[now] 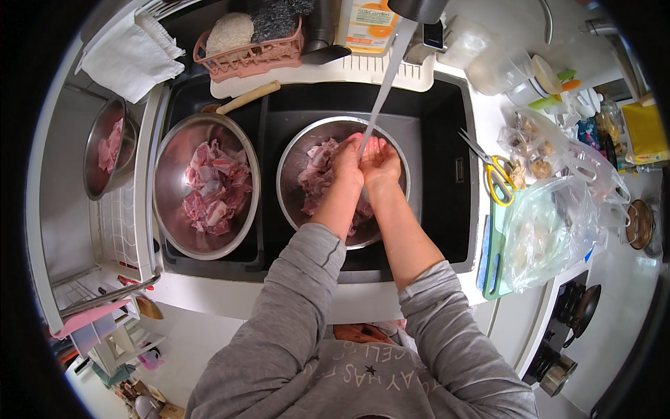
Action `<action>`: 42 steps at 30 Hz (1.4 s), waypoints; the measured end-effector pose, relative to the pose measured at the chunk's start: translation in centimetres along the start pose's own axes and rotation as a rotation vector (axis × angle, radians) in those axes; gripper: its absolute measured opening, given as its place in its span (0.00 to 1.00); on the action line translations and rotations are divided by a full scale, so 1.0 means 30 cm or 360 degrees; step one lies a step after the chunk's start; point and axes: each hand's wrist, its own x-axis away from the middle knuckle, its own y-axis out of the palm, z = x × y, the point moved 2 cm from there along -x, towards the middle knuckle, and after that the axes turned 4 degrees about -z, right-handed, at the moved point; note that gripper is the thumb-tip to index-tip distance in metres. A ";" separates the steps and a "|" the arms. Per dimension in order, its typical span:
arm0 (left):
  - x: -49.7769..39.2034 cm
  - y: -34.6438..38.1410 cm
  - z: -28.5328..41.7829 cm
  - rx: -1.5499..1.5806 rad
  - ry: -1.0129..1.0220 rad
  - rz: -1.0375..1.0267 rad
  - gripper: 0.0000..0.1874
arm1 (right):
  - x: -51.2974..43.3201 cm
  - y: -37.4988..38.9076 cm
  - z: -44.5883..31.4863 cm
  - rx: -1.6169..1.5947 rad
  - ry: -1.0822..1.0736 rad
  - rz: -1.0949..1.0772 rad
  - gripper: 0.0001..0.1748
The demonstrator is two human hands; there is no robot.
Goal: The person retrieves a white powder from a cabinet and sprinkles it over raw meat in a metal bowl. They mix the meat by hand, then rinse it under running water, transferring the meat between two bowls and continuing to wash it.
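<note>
My left hand (346, 163) and my right hand (381, 162) are side by side, palms up and cupped, with wet fingers. A stream of water (386, 86) from the black faucet (417, 9) falls onto them. Neither hand grips anything. Below them, a stainless steel bowl (287, 209) stands in the black sink (442, 157), holding pieces of raw meat (315, 183). My hands and forearms hide part of that meat. To the left, a second steel bowl (170, 214) contains chunks of raw, bone-in meat (214, 183).
A wooden-handled brush (248, 98) lies behind the left bowl. Yellow-handled scissors (500, 180), a green cutting board (494, 272) and plastic bags (549, 230) sit at right. A smaller bowl of meat (94, 178) is far left. A pink sponge rack (251, 60) stands behind the sink.
</note>
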 end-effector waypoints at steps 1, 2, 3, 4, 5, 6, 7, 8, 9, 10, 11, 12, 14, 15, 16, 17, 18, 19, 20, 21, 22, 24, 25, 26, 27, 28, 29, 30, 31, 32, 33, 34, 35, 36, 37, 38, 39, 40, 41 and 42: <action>0.024 0.017 0.006 -0.0107 -0.0013 0.0042 0.05 | -0.024 -0.019 -0.006 0.0003 -0.0030 0.0061 0.14; 0.046 0.033 0.015 -0.0213 -0.0024 0.0083 0.05 | -0.048 -0.036 -0.005 0.0092 -0.0020 0.0032 0.12; 0.040 0.016 0.029 -0.0158 -0.0033 0.0116 0.05 | -0.059 -0.046 0.020 0.0188 0.0013 -0.0003 0.10; 0.020 -0.013 0.041 -0.0102 -0.0043 0.0148 0.06 | -0.052 -0.042 0.043 0.0284 0.0045 -0.0039 0.09; 0.001 -0.041 0.054 -0.0047 -0.0054 0.0179 0.06 | -0.047 -0.035 0.062 0.0312 0.0077 0.0005 0.08; -0.005 -0.054 0.063 0.0011 -0.0071 0.0212 0.07 | -0.041 -0.024 0.078 0.0342 0.0106 0.0053 0.08; -0.007 -0.065 0.067 0.0049 -0.0027 0.0255 0.08 | -0.033 -0.013 0.089 0.0372 0.0135 0.0101 0.07; -0.009 -0.075 0.070 0.0086 0.0017 0.0296 0.08 | -0.030 -0.003 0.097 0.0344 0.0188 0.0153 0.07; -0.005 -0.076 0.075 0.0128 0.0063 0.0337 0.08 | -0.036 0.004 0.100 0.0324 0.0206 0.0156 0.07; -0.005 -0.069 0.077 0.0117 0.0065 0.0331 0.06 | -0.040 0.010 0.102 0.0304 0.0224 0.0159 0.08; -0.010 -0.057 0.081 0.0105 0.0067 0.0325 0.05 | -0.041 0.013 0.101 0.0283 0.0241 0.0161 0.09; -0.010 -0.047 0.092 0.0098 0.0075 0.0326 0.06 | -0.027 0.022 0.099 0.0204 0.0245 0.0099 0.10; -0.003 -0.019 0.098 0.0030 0.0053 0.0189 0.12 | 0.000 0.042 0.072 0.0043 0.0251 -0.0024 0.13; 0.027 0.043 0.077 -0.0034 0.0001 0.0035 0.14 | -0.013 0.033 0.033 -0.0144 0.0159 -0.0022 0.14; 0.062 0.105 0.060 -0.0098 -0.0049 -0.0117 0.17 | -0.037 0.012 -0.003 -0.0331 0.0070 -0.0019 0.14; 0.106 0.149 0.049 -0.0316 -0.0160 -0.0269 0.22 | -0.054 -0.005 -0.026 -0.0512 -0.0012 -0.0014 0.15; 0.120 0.140 0.045 -0.0495 -0.0229 -0.0363 0.23 | 0.031 0.009 -0.025 -0.0519 -0.0106 -0.0146 0.15; 0.131 0.143 0.016 -0.0680 -0.0325 -0.0486 0.25 | 0.012 -0.028 -0.050 -0.0562 -0.0099 -0.0101 0.17; 0.140 0.137 -0.009 -0.0758 -0.0399 -0.0536 0.25 | -0.002 -0.073 -0.070 -0.0622 -0.0155 -0.0027 0.18; 0.143 0.119 -0.026 -0.0840 -0.0470 -0.0578 0.26 | 0.018 -0.095 -0.076 -0.0683 -0.0205 0.0054 0.19; 0.148 0.095 -0.033 -0.0820 -0.0441 -0.0639 0.24 | 0.031 -0.107 -0.071 -0.0615 -0.0241 0.0111 0.20; 0.156 0.057 -0.027 -0.0634 -0.0431 -0.0439 0.22 | 0.054 -0.118 -0.050 -0.0481 -0.0320 0.0230 0.22; 0.158 0.042 -0.007 -0.0542 -0.0419 -0.0338 0.21 | 0.059 -0.108 -0.030 -0.0393 -0.0305 0.0179 0.22; 0.113 -0.016 0.004 -0.0220 -0.0402 -0.0249 0.20 | 0.062 -0.093 -0.005 -0.0303 -0.0287 0.0127 0.22; 0.091 -0.022 0.031 -0.0162 -0.0283 -0.0115 0.19 | 0.064 -0.075 0.023 -0.0214 -0.0264 0.0077 0.23; 0.077 -0.035 0.060 -0.0122 -0.0245 -0.0086 0.19 | 0.075 -0.045 0.048 -0.0031 -0.0240 0.0036 0.23; 0.067 -0.047 0.084 -0.0080 -0.0204 -0.0057 0.18 | 0.064 -0.030 0.072 -0.0022 -0.0231 -0.0004 0.18; 0.067 -0.045 0.106 -0.0027 -0.0132 -0.0074 0.19 | 0.053 -0.008 0.090 0.0023 -0.0185 -0.0006 0.16; 0.069 -0.042 0.126 0.0026 -0.0059 -0.0092 0.19 | 0.044 0.014 0.109 0.0070 -0.0139 -0.0010 0.15; 0.073 -0.041 0.147 0.0078 0.0014 -0.0110 0.19 | 0.041 0.035 0.136 0.0224 -0.0050 -0.0148 0.14; 0.089 -0.039 0.166 0.0109 0.0059 -0.0029 0.20 | 0.036 0.047 0.165 0.0383 0.0038 -0.0282 0.14; 0.113 -0.030 0.182 0.0142 0.0099 0.0046 0.21 | 0.033 0.056 0.182 0.0540 0.0120 -0.0421 0.13; 0.136 -0.030 0.192 0.0175 0.0136 0.0119 0.21 | 0.035 0.053 0.198 0.0700 0.0378 -0.0510 0.14; 0.152 -0.063 0.202 0.0215 0.0311 -0.0099 0.22 | 0.047 0.044 0.224 0.0857 0.0654 -0.0604 0.14; 0.159 -0.098 0.194 0.0270 0.0331 0.0055 0.22 | 0.063 0.035 0.246 0.1009 0.0925 -0.0695 0.14; 0.163 -0.126 0.178 0.0325 0.0347 0.0207 0.21 | 0.079 0.011 0.252 0.1159 0.0931 -0.0645 0.16; 0.174 -0.145 0.159 0.0381 0.0354 0.0359 0.21 | 0.079 -0.014 0.240 0.1075 0.0938 -0.0533 0.17; 0.201 -0.146 0.146 0.0376 0.0256 0.0402 0.19 | 0.064 -0.049 0.212 0.0994 0.0939 -0.0419 0.18; 0.204 -0.137 0.135 0.0331 0.0201 0.0466 0.19 | 0.046 -0.081 0.185 0.0910 0.0937 -0.0305 0.19; 0.211 -0.124 0.131 0.0289 0.0152 0.0535 0.19 | 0.052 -0.089 0.162 0.0674 0.0686 -0.0221 0.21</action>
